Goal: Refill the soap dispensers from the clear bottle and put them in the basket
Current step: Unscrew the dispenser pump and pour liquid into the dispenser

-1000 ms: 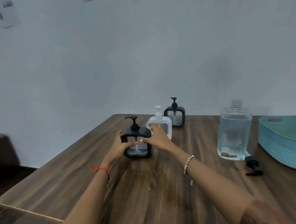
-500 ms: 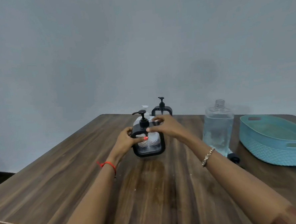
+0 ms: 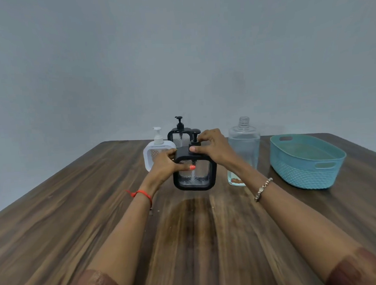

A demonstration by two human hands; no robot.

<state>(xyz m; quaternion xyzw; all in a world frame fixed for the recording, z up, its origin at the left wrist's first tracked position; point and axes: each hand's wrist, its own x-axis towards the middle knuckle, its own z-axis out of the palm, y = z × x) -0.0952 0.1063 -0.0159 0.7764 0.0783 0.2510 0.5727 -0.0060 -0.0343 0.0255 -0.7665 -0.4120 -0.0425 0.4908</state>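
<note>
A black-framed soap dispenser (image 3: pixel 194 175) stands on the wooden table (image 3: pixel 55 216) in front of me. My left hand (image 3: pixel 165 165) grips its left side and upper corner. My right hand (image 3: pixel 211 148) is closed around its black pump head at the top. Behind it stand a white dispenser (image 3: pixel 157 149) and a second black dispenser (image 3: pixel 179 135), both with pumps on. To the right the clear bottle (image 3: pixel 244 147) stands uncapped, with liquid inside. The teal basket (image 3: pixel 305 161) sits further right; nothing shows inside it.
A grey wall rises behind the table's far edge. The table's near edge runs along the bottom of the view. A darker wet-looking patch (image 3: pixel 192 221) lies on the wood just in front of the held dispenser.
The black dispenser has come nearer to me and rightward from beside the white one. My right hand moved from its side up onto the pump head. The view shifted left.
</note>
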